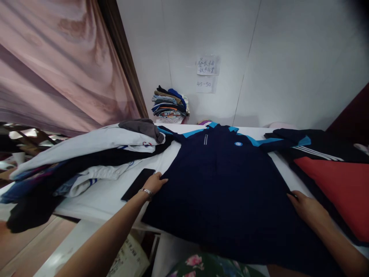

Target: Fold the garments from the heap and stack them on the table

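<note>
On the white table (96,203) (pale wall (288,57) behind), both hands (155,182) (307,207) pinch a navy shirt (221,188).

Count: 2 hands (left hand (154,184), right hand (308,207)), 1 navy top (219,192), 1 bracelet (146,191), 1 flat black device (137,185), 2 paper notes (205,65), 1 folded stack (169,104), 2 garment piles (86,148), 1 counter (105,198), 1 pink curtain (72,57). Pieces per pile: can't tell.
</note>
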A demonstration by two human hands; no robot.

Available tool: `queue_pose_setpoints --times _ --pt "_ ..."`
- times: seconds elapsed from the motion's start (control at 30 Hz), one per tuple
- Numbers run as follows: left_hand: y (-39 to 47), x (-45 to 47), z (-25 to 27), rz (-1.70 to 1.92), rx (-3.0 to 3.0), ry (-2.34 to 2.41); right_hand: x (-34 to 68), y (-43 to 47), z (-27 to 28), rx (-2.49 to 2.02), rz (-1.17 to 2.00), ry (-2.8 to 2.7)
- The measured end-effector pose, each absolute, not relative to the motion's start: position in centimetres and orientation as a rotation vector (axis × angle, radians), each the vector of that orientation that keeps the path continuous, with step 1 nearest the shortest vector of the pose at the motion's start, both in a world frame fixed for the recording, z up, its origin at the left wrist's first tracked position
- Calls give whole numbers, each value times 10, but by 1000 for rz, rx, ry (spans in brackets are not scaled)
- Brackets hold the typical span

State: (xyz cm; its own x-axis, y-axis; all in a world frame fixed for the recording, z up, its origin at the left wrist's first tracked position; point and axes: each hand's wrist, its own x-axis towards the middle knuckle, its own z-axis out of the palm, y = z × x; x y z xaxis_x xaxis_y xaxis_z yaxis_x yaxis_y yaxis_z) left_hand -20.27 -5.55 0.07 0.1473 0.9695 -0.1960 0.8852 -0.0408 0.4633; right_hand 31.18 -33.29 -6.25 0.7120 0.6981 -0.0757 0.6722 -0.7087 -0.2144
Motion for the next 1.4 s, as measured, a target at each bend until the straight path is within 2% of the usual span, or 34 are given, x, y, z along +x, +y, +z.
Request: queue_pose_setpoints --times 0.23,0.47,0.6,0.73,0.8,0.9,0.97,1.07,1.23,1.4 --pt "-61 -190 16 -187 2333 1836 300 -330 -44 -2859 122 -1205" --pt "-51 -187 18 -333 2443 1791 298 -330 -34 -2904 83 -1274" --pt "-38 -181 11 -146 2598 1721 305 -323 -35 -2821 -80 -1405" --pt "-18 -139 4 181 2815 1376 293 -277 -31 -2411 -264 -1651" --pt "-8 -109 -1 245 2886 1232 277 -242 -31 -2223 -233 -1790" --pt "11 -74 -14 207 2905 1254 258 -196 -36 -2086 -48 -1956" --pt "24 -65 -23 109 2811 1412 261 -179 -41 -2182 103 -1937" --pt "40 -71 -36 8 2621 1623 295 -178 -50 -2538 194 -1620" --pt "46 -82 -44 17 2581 1655 346 -198 -57 -2781 169 -1332" --pt "45 -79 -46 25 2577 1662 313 -175 -51 -2723 -19 -1467"
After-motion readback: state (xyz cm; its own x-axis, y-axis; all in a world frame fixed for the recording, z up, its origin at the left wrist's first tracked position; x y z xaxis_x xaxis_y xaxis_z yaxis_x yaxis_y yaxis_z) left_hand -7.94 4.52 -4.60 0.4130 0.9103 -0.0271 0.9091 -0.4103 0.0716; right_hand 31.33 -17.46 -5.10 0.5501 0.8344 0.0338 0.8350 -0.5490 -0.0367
